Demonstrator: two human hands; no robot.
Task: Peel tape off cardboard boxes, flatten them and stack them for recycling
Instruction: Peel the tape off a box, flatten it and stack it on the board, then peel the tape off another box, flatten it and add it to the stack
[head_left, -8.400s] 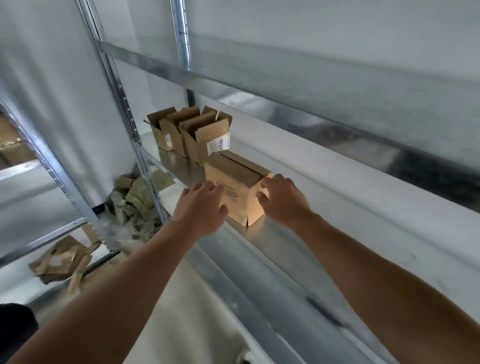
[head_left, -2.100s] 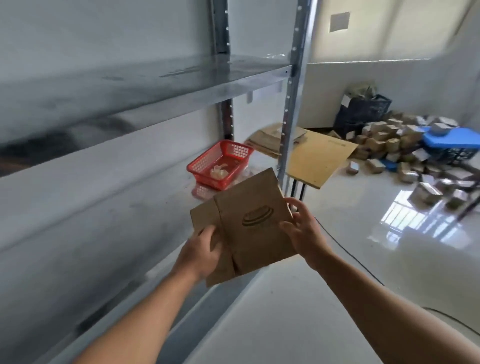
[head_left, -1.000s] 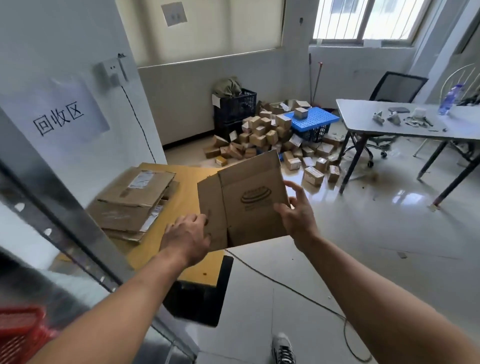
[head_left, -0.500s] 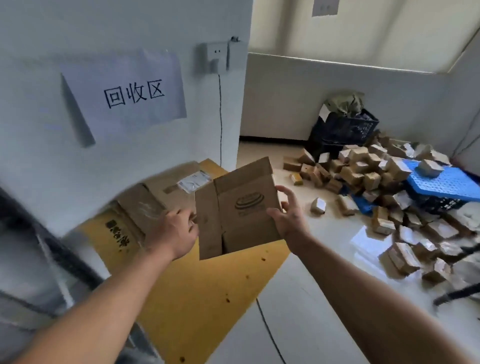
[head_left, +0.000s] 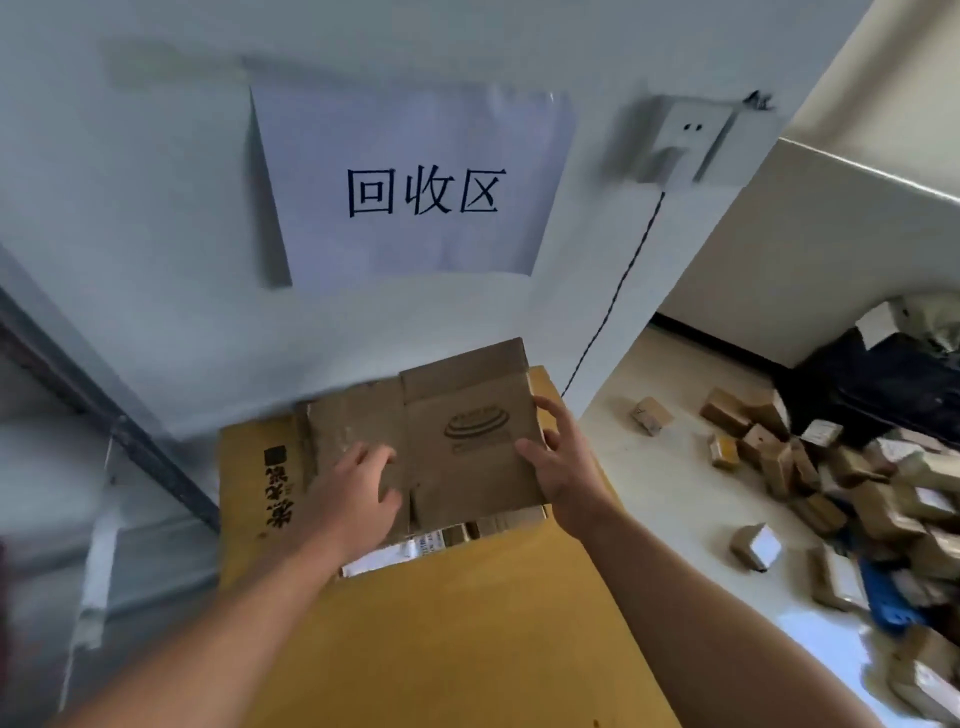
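A flattened brown cardboard box (head_left: 457, 415) with a printed oval logo lies flat on top of a stack of flattened boxes (head_left: 447, 535), against the wall. My left hand (head_left: 358, 483) rests on its left part with spread fingers. My right hand (head_left: 558, 457) holds its right edge, thumb on top and fingers at the side. The stack sits on a large yellow-brown cardboard sheet (head_left: 467, 623); only the stack's near edges and a white label show beneath the top box.
A white paper sign (head_left: 415, 192) with printed characters hangs on the wall above. A metal shelf frame (head_left: 104, 426) stands at left. A heap of small cardboard boxes (head_left: 857, 483) covers the floor at right, beside a dark crate (head_left: 872, 384).
Over the earlier frames I took the box from the shelf, flattened it and carried it over. In the last half second it went from tilted in the air to lying flat on the stack.
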